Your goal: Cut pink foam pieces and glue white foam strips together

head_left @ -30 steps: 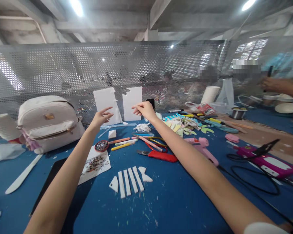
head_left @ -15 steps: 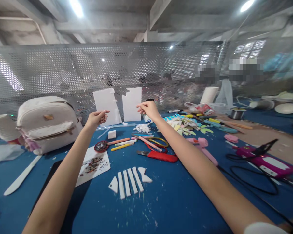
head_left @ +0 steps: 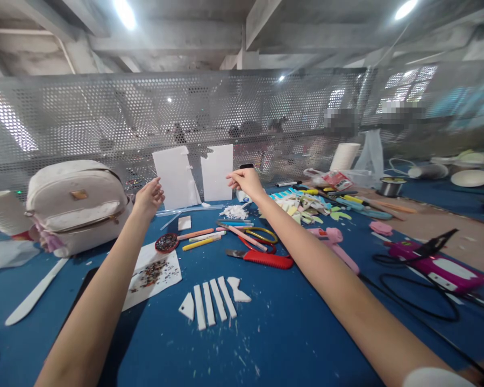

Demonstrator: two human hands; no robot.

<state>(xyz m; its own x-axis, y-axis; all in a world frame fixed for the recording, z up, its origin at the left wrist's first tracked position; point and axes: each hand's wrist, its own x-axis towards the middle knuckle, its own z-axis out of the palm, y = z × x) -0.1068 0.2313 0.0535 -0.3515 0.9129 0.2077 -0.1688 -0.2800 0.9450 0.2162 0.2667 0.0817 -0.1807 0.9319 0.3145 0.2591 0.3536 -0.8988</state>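
Observation:
My left hand (head_left: 148, 198) is raised in front of a white foam board (head_left: 173, 174), its fingers loosely curled and apart with nothing visible in them. My right hand (head_left: 247, 180) reaches to the edge of a second white board (head_left: 220, 177) with a notched top. Its thumb and index finger are pinched together; whatever they hold, if anything, is too small to make out. Nearer me on the blue table lie white foam pieces set out as a fish skeleton: a head (head_left: 187, 307), several strips (head_left: 210, 305) and a tail (head_left: 237, 289).
A white backpack (head_left: 78, 207) stands left. Around the middle lie a red utility knife (head_left: 268, 260), markers (head_left: 201, 243), a spoon of dark beads (head_left: 166, 243) and white scraps (head_left: 236, 212). To the right are a pink glue gun (head_left: 342, 252), coloured offcuts (head_left: 300, 207) and a cabled purple device (head_left: 431, 266).
My left hand has moved left and slightly up, its fingers turning upward from a pointing pose. My right hand stays almost where it was. The fish pieces have not moved.

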